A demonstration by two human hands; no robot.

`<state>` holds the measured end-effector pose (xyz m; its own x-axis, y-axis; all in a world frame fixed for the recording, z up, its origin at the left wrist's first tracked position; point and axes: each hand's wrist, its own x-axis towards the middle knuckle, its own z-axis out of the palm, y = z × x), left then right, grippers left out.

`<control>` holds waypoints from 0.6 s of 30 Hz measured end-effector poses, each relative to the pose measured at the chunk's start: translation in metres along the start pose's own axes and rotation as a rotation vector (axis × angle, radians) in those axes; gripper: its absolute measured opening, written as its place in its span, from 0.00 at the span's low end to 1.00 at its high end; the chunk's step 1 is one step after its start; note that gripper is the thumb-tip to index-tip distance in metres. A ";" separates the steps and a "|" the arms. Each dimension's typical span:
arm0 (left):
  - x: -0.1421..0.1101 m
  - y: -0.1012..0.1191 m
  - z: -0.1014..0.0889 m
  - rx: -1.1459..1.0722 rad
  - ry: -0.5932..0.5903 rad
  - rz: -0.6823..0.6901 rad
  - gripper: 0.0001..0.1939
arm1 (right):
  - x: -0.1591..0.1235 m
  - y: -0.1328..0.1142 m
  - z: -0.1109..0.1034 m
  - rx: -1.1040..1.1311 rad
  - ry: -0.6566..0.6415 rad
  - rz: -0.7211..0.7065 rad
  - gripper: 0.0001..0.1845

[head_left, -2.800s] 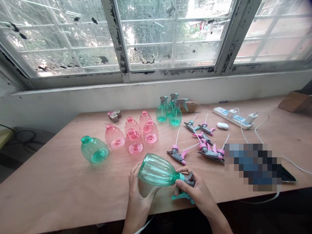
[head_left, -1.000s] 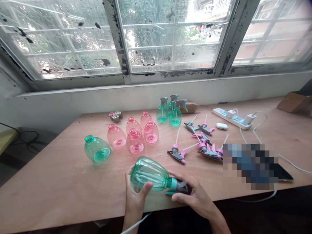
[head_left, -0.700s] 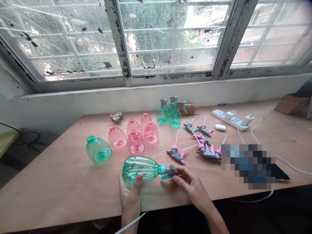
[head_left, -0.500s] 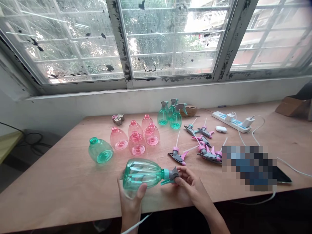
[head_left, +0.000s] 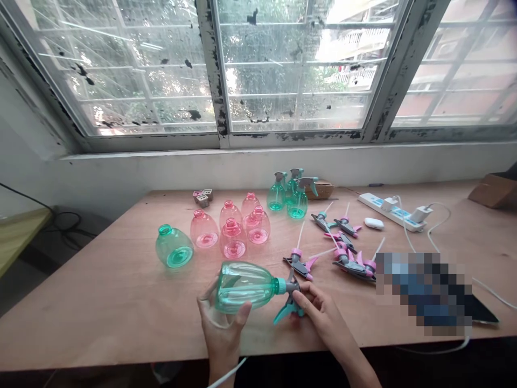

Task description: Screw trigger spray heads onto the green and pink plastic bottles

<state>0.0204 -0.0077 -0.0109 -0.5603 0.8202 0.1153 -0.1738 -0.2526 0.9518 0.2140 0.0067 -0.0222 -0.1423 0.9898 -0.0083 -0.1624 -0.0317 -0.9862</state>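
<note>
A clear green spray bottle (head_left: pixel 246 285) lies sideways in the air above the table's front part, its neck to the right. My left hand (head_left: pixel 222 323) is wrapped round its base end, thumb along the near side. On the neck sits a grey and teal spray head (head_left: pixel 291 296), its teal trigger pointing down and toward me. The fingers of my right hand (head_left: pixel 317 307) are closed on this spray head; some fingertips are hidden behind it. Beyond my left hand stands an open-necked green bottle (head_left: pixel 174 248). Loose pink and grey spray heads (head_left: pixel 299 264) lie beyond my right hand.
Several pink bottles (head_left: pixel 233 240) without heads stand mid-table. Behind them are three green bottles with spray heads (head_left: pixel 298 202). Small grey blocks (head_left: pixel 202 200), a white case (head_left: pixel 374 223), a power strip (head_left: pixel 390 210), a blurred-out dark device (head_left: pixel 480 307) and a cardboard box (head_left: pixel 495 188) lie around.
The spray head has turned on the bottle's neck, its trigger swinging out toward me and downward. My right hand has shifted with it. The whole view has moved slightly.
</note>
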 end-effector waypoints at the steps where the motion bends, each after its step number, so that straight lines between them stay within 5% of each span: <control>1: 0.001 -0.002 0.000 0.014 -0.036 -0.014 0.36 | -0.002 -0.002 -0.002 -0.010 0.037 -0.032 0.18; 5: 0.003 -0.010 -0.001 0.065 -0.284 -0.019 0.38 | -0.008 -0.027 -0.025 -0.163 0.285 -0.177 0.21; 9: 0.000 -0.006 -0.001 0.091 -0.316 0.068 0.34 | 0.009 -0.078 -0.053 -0.484 0.492 -0.343 0.23; 13: -0.011 0.028 0.002 0.217 -0.409 0.124 0.25 | 0.068 -0.122 -0.056 -0.896 0.503 -0.597 0.19; 18: -0.044 0.085 0.001 0.159 -0.711 0.167 0.37 | 0.162 -0.135 -0.045 -1.182 0.462 -0.628 0.16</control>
<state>0.0310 -0.0650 0.0647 0.0994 0.9252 0.3663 0.0175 -0.3697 0.9290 0.2569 0.1776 0.1022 0.0118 0.7584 0.6517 0.8554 0.3298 -0.3994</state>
